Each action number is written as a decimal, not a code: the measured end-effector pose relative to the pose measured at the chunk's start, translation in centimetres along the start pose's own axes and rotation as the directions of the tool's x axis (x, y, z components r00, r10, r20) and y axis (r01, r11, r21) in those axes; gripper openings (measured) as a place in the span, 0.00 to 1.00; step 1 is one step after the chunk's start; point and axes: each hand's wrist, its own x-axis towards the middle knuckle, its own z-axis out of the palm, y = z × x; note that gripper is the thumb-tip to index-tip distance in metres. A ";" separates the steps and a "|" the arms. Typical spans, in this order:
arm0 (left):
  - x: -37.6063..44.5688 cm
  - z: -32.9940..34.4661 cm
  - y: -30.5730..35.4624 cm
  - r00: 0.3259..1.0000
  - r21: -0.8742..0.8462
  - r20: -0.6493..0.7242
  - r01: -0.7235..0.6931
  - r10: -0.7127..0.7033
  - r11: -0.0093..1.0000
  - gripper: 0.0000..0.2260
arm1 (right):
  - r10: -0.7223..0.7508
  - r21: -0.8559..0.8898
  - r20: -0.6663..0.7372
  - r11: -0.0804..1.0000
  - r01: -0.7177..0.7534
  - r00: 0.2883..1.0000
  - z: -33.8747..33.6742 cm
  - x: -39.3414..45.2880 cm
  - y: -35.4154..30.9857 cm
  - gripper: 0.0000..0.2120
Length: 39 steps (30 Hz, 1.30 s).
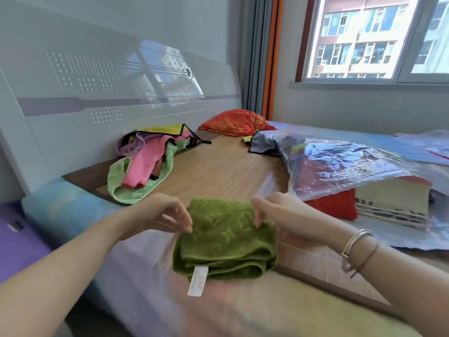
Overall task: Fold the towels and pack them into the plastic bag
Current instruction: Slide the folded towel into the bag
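Both hands, left hand [167,215] and right hand [274,210], pinch the folded olive-green terry towel [226,239] at its far corners above the bed, keeping the folds together beside the clear plastic bag [345,164] lying to the right.

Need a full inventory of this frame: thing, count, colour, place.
folded towel: 1, olive green, white tag, held front centre
towel pile: several, pink, light green, purple, yellow, by headboard
plastic bag: 1, clear, right, red and other folded towels inside
cushion: 1, red-orange, far end
grey-blue cloth: 1, beside bag
board: 1, wood brown
window: 1, upper right
left hand: pinches towel's left edge
right hand: pinches right edge, bracelets on wrist
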 end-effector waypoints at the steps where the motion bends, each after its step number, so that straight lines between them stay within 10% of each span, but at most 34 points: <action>1: 0.1 0.4 -0.6 0.996 0.097 -0.068 0.058 -0.051 0.994 0.14 | -0.034 -0.215 -0.075 0.976 0.017 0.997 0.4 -0.4 -0.4 0.27; 4: 1.2 2.3 -1.6 0.938 0.202 -0.325 0.190 -0.117 0.961 0.13 | -0.233 -0.507 -0.329 0.861 0.037 0.915 1.6 0.0 -2.3 0.17; 6: 1.8 3.4 -2.0 0.885 0.194 -0.447 0.238 -0.130 0.952 0.17 | -0.227 -0.399 -0.314 0.913 0.088 0.922 3.0 0.9 -2.7 0.18; 9: 1.9 4.9 -2.2 0.879 -0.002 -0.414 0.259 -0.236 0.966 0.31 | -0.041 -0.306 0.023 0.951 0.046 0.999 7.6 1.5 -1.2 0.29; 15: 2.6 5.7 -4.5 0.927 -0.395 -0.277 0.130 -0.253 0.909 0.56 | -0.027 -0.393 0.037 0.919 0.039 0.999 10.3 0.6 0.9 0.30; 20: -1.1 7.8 -0.9 0.973 -0.469 -0.225 -0.068 -0.045 0.881 0.19 | -0.117 -0.191 -0.044 0.976 0.106 0.992 6.3 -2.2 0.1 0.26; 24: -4.4 9.4 3.4 0.986 -0.479 -0.093 -0.164 0.135 0.862 0.19 | -0.077 0.076 -0.233 0.992 0.097 0.969 0.8 -5.5 -0.3 0.34; 33: -5.3 20.6 10.4 0.940 -0.353 0.229 -0.161 0.252 0.922 0.15 | 0.140 0.230 0.154 0.958 -0.173 0.978 -11.8 -14.4 5.8 0.24; 36: -2.6 24.5 10.7 0.928 -0.075 0.190 -0.312 0.320 0.947 0.14 | 0.250 0.054 0.025 0.967 -0.251 0.968 -12.6 -15.8 9.8 0.17; 39: 1.6 27.1 10.7 0.826 0.498 -0.088 -0.447 0.556 0.743 0.10 | 0.250 -0.180 -0.271 0.935 -0.304 0.929 -12.1 -15.3 13.1 0.10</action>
